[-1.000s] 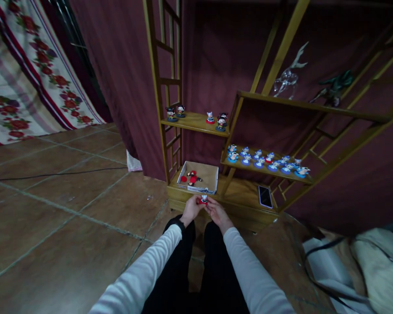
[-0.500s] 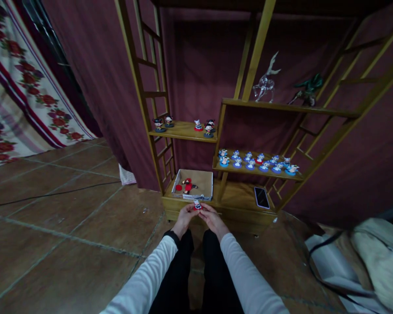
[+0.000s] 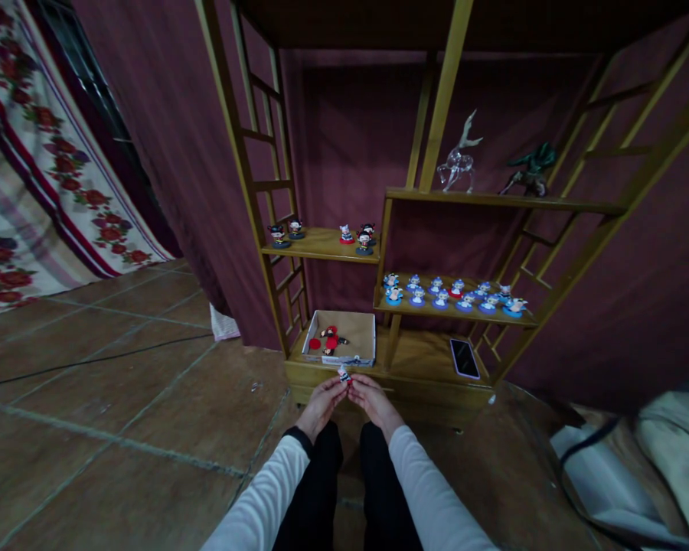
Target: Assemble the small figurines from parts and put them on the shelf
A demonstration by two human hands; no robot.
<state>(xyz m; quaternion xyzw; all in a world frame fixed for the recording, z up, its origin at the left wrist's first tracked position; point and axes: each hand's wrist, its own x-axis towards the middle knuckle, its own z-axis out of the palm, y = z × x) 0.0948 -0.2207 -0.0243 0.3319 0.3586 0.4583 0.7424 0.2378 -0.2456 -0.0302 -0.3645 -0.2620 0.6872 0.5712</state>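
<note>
White figurine [image 3: 344, 375], red base, just before box [image 3: 361, 337]: tilted, pinched between left hand [image 3: 320, 403] and right hand [image 3: 374, 400], head above fingertips.

Box [image 3: 360, 339] sits at left on the cabinet base [image 3: 418, 355], phone [image 3: 465, 358] at right. Figurine [image 3: 344, 375] is between left hand [image 3: 321, 404] and right hand [image 3: 377, 402], on the near side of the box.
</note>
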